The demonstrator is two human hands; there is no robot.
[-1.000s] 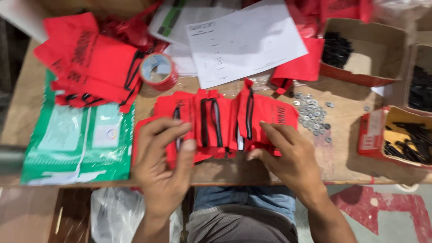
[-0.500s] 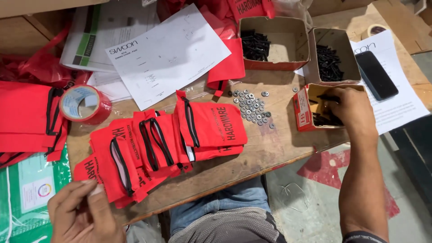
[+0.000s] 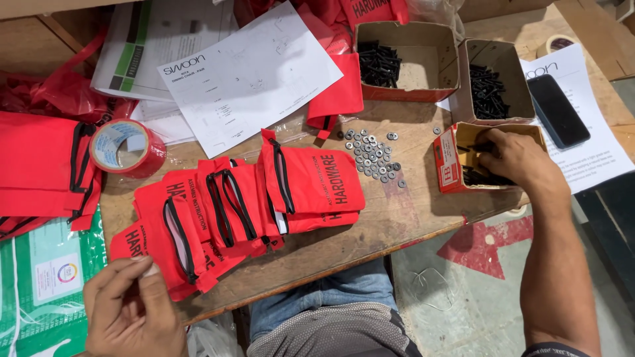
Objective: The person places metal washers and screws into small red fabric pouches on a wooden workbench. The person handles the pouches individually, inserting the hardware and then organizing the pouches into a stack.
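Screws point(image 3: 477, 175), black, lying lengthwise across a small red-sided box point(image 3: 447, 160) beneath the curled, digging fingers point(image 3: 495, 141) of the right hand point(image 3: 519, 158); left hand point(image 3: 132, 311), fingertips pressed together, at the nearest red zip pouch point(image 3: 178, 241), far from the box.

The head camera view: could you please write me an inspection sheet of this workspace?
Surface: wooden table, worn, crowded.
Job's things: red zip pouches fanned in an overlapping row; small red box of black screws.
Clutter: loose washers, two cardboard boxes of black screws, red tape roll, printed sheets, black phone, green packets.
Hands: right hand reaching into the small red box; left hand at the table's near edge, fingertips pinched, contents unclear.
Cables: nothing seen.
Surroundings: concrete floor with red markings.
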